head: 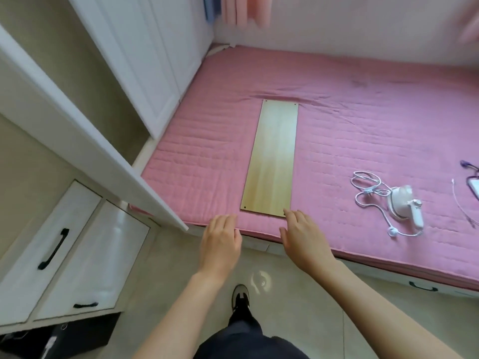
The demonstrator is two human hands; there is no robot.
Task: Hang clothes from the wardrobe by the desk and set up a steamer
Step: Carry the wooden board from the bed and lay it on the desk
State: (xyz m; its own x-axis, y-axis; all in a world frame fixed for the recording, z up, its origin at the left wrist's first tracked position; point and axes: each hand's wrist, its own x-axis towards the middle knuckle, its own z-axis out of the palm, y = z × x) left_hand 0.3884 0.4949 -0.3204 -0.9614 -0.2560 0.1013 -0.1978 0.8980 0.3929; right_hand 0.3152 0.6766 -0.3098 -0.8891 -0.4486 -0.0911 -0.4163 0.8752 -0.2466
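Note:
A long pale wooden board lies flat on the pink bed, its near end close to the bed's front edge. My left hand hovers just short of that end, fingers relaxed and empty. My right hand is spread beside the board's near right corner, fingertips at its edge, holding nothing. A white handheld steamer with its coiled white cord lies on the bed to the right. The white wardrobe stands at the left with one door swung open.
White drawers with black handles sit low at the left, a dark bag below them. A phone and thin cable lie at the bed's right edge. Pink and blue cloth hangs at the top. My foot stands on the tiled floor.

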